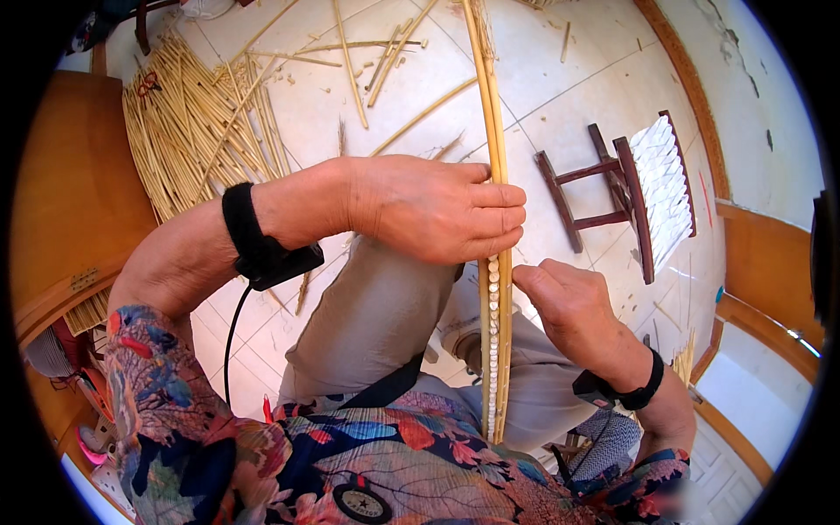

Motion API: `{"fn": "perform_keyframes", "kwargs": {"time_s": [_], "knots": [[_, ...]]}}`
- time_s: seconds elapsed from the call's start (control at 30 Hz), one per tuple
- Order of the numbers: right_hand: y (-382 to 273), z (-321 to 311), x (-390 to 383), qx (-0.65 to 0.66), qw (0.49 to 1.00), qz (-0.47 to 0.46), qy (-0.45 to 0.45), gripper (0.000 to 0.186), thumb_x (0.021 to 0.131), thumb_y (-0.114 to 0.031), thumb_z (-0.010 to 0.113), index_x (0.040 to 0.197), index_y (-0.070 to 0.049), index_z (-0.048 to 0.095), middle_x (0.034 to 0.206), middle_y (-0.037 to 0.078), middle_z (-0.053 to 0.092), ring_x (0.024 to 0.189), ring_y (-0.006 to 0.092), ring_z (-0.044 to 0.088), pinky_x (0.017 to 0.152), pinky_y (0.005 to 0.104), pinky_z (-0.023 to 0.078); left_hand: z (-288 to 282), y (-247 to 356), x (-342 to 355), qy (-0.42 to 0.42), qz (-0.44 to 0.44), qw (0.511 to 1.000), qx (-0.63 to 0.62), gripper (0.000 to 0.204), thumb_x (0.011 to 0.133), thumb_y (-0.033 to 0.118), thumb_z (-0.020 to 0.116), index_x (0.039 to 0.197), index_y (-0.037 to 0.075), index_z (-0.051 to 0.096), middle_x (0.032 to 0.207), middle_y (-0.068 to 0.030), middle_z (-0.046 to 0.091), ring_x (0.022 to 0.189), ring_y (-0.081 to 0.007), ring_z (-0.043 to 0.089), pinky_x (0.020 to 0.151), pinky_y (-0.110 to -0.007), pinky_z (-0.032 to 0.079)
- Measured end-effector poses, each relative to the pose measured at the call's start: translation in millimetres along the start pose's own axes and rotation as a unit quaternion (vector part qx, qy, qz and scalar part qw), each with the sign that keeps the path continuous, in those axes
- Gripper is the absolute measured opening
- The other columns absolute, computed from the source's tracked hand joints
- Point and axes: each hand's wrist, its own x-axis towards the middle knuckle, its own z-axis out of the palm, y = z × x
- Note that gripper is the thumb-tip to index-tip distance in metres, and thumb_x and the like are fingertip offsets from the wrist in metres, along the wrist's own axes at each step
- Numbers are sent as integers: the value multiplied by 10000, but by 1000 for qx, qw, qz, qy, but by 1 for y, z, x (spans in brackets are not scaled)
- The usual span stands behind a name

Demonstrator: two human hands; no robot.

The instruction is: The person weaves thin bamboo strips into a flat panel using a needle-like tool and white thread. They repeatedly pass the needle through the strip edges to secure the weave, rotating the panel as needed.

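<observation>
Long yellow plant stalks (493,114) run lengthwise in front of me, from the far edge back to my shirt. Between their near halves sits a row of small whitish round pieces (493,332). My left hand (442,210) lies across the stalks from the left, its fingers bent over them and closed. My right hand (569,306) is just right of the row, with its fingers curled and the thumb tip at the stalks' edge. Its fingertips are hidden, so what they grip does not show.
A big pile of cut stalks (188,127) covers the floor at the far left, with red-handled scissors (149,84) on it. Loose stalks (350,66) are scattered beyond my hands. A dark wooden stool (626,188) with a white woven seat lies tipped over at the right.
</observation>
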Motion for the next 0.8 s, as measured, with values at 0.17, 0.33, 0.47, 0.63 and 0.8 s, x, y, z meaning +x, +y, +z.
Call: {"fn": "perform_keyframes", "kwargs": {"time_s": [0.17, 0.33, 0.47, 0.63, 0.8], "knots": [[0, 0, -1, 17, 1000, 11, 8, 299, 774, -12, 618, 1060, -74, 559, 800, 86, 598, 727, 282, 645, 574, 364, 508, 3, -4, 2, 4, 3, 1000, -27, 325, 823, 112, 581, 1084, -81, 594, 1128, -185, 587, 1150, -348, 575, 849, -396, 526], [-6, -6, -6, -3, 998, 62, -11, 326, 777, 0, 623, 1085, -80, 550, 824, 88, 618, 760, 296, 653, 599, 378, 518, 5, -13, 10, 0, 29, 999, -45, 311, 829, 90, 586, 1086, -86, 588, 1130, -186, 589, 1159, -344, 569, 866, -370, 533], [-6, -2, -13, 10, 997, 82, 10, 329, 796, 2, 611, 1107, -80, 542, 842, 104, 622, 784, 312, 651, 631, 399, 523, 4, -14, 16, -12, 21, 999, -37, 305, 813, 69, 596, 1077, -84, 587, 1114, -179, 595, 1148, -332, 575, 869, -353, 539], [-9, 2, -16, 28, 991, 127, 20, 197, 876, 21, 609, 1066, -28, 596, 918, 162, 647, 819, 345, 664, 680, 381, 538, 8, -15, 22, -19, 27, 999, -32, 288, 796, 71, 601, 1044, -76, 592, 1061, -161, 597, 1085, -313, 593, 847, -355, 543], [-4, 11, -21, 22, 992, 119, 23, 305, 816, 0, 588, 1105, -58, 508, 892, 141, 623, 809, 349, 645, 651, 431, 523, 11, -13, 25, -18, 26, 999, -20, 287, 795, 88, 602, 1034, -72, 595, 1042, -152, 596, 1062, -303, 597, 822, -353, 543]]}}
